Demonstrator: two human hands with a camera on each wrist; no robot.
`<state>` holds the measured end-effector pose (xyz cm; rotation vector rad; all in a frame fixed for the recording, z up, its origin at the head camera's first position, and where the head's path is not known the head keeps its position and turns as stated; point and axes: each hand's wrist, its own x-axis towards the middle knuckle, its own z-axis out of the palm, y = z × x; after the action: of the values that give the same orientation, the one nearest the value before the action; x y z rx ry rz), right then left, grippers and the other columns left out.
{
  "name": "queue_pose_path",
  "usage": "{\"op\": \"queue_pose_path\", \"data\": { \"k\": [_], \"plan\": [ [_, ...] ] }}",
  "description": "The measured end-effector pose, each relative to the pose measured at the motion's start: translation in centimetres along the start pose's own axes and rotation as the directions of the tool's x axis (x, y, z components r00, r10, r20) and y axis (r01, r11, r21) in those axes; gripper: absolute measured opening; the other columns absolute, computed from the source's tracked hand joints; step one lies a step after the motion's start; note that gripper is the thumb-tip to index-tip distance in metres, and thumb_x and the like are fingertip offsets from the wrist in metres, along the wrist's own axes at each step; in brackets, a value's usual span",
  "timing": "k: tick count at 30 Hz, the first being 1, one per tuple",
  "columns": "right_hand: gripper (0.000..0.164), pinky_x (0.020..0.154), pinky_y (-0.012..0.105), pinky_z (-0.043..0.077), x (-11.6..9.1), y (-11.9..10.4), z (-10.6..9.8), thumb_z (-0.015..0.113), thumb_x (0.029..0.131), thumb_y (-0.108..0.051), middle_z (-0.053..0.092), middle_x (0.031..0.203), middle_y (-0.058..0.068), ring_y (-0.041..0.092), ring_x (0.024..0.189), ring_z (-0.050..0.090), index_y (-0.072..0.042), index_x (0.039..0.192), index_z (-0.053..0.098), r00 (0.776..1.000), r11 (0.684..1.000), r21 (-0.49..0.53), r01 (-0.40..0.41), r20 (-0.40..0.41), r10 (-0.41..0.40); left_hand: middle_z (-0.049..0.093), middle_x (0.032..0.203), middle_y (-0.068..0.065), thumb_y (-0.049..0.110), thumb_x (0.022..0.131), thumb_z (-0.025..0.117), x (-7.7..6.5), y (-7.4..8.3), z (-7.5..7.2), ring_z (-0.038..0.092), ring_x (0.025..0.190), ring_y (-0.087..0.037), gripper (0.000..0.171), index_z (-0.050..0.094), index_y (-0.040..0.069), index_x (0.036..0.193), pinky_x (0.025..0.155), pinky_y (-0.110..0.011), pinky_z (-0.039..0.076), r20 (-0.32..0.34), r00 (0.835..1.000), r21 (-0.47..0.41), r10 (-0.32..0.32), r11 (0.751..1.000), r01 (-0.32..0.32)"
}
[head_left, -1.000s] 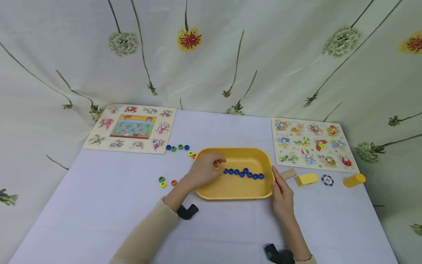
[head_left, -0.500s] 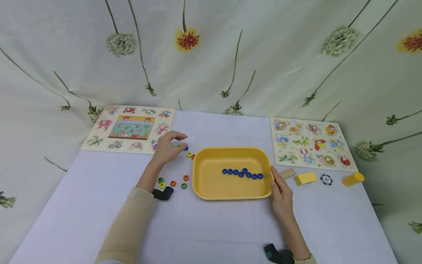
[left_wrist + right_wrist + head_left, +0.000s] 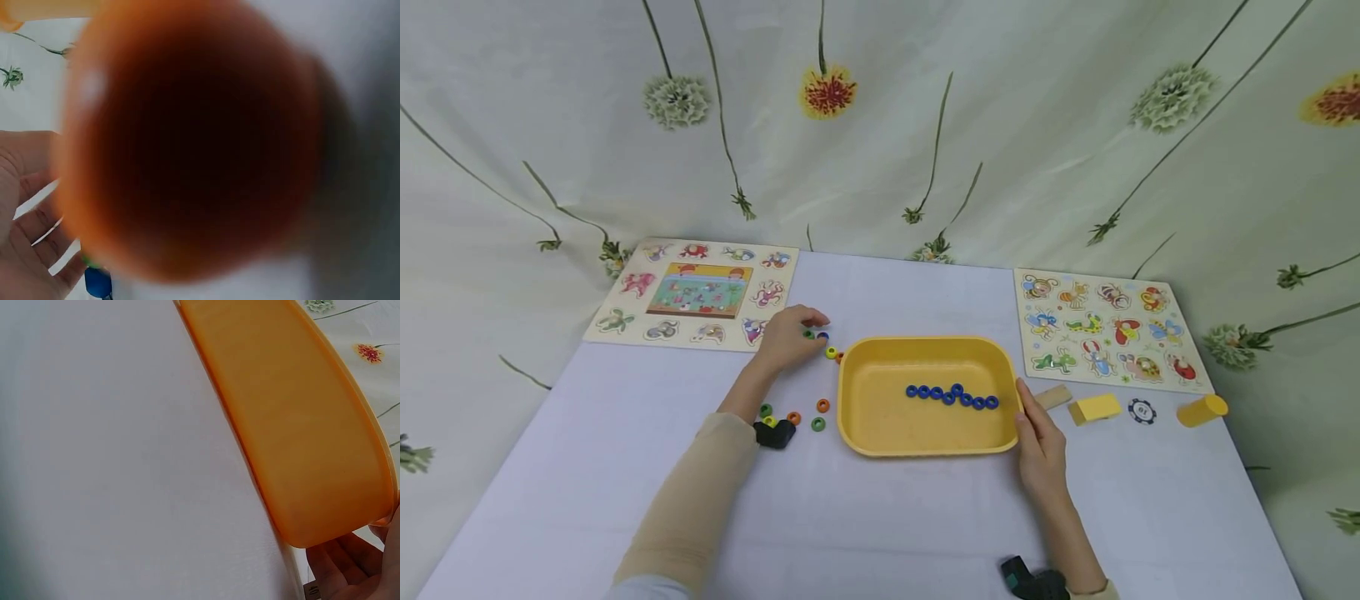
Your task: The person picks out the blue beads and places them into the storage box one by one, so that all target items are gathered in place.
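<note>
My left hand [image 3: 785, 337] is by the far beads, thumb and fingers apart around a blue bead [image 3: 823, 336]; a green bead [image 3: 808, 334] is close by. In the left wrist view its fingers [image 3: 44, 228] look loosely spread, near a blue bead [image 3: 98, 282], and a blurred orange bead [image 3: 187, 269] fills the middle. My right hand [image 3: 1043, 450] grips the right end of a yellow tray [image 3: 925, 339], thumb at the rim and fingers outside, as the right wrist view also shows. Several blue beads [image 3: 949, 398] lie in a wavy row inside the tray.
Left of the tray lie orange [image 3: 823, 405], green [image 3: 818, 424] and yellow beads [image 3: 831, 352]. Picture puzzle boards stand back left [image 3: 760, 325] and back right [image 3: 1105, 333]. To the right are a wooden block [image 3: 1053, 396], yellow block [image 3: 1095, 408], round chip [image 3: 1142, 411] and yellow cylinder [image 3: 1202, 411].
My left hand has moved from inside the tray out left to the far beads, then lowered with its fingers closer around the blue bead. My right hand has stayed on the tray.
</note>
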<state>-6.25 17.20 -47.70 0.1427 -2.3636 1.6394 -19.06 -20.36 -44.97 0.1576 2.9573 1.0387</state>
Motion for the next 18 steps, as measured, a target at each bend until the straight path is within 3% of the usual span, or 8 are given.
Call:
{"op": "queue_pose_path", "data": {
  "k": [9, 13, 18],
  "plan": [
    [0.042, 0.096, 0.009, 0.028, 0.0, 0.2, 0.1, 0.038, 0.092, -0.002, 0.042, 0.135, -0.001, 0.010, 0.126, 0.035, -0.013, 0.132, 0.042, 1.000, 1.000, 0.019, -0.025, -0.004, 0.025, 0.062, 0.092, -0.004, 0.017, 0.076, 0.065, 0.0, -0.1, 0.3, 0.053, 0.088, -0.021, 0.020, 0.065, 0.013, 0.096, 0.083, -0.037, 0.044, 0.034, 0.998, 0.074, -0.044, 0.996, 0.041],
    [0.042, 0.097, 0.010, 0.029, -0.1, 0.0, 0.1, 0.038, 0.093, -0.006, 0.041, 0.135, -0.007, 0.005, 0.126, 0.035, -0.021, 0.132, 0.041, 1.000, 1.000, -0.007, -0.022, -0.001, 0.022, 0.061, 0.095, -0.004, 0.018, 0.076, 0.064, -0.4, 0.4, 0.1, 0.052, 0.091, -0.021, 0.019, 0.065, 0.013, 0.095, 0.084, -0.038, 0.043, -0.017, 0.999, 0.041, -0.045, 0.998, 0.045],
    [0.041, 0.097, 0.011, 0.029, -0.1, -0.1, 0.0, 0.038, 0.094, -0.011, 0.041, 0.136, -0.006, 0.007, 0.126, 0.035, -0.022, 0.133, 0.040, 1.000, 1.000, -0.006, -0.007, 0.001, 0.007, 0.060, 0.093, -0.004, 0.014, 0.075, 0.065, -1.2, 2.4, -0.7, 0.054, 0.085, -0.019, 0.020, 0.065, 0.010, 0.095, 0.079, -0.035, 0.047, -0.132, 0.991, -0.107, 0.017, 0.994, -0.032]
  ]
}}
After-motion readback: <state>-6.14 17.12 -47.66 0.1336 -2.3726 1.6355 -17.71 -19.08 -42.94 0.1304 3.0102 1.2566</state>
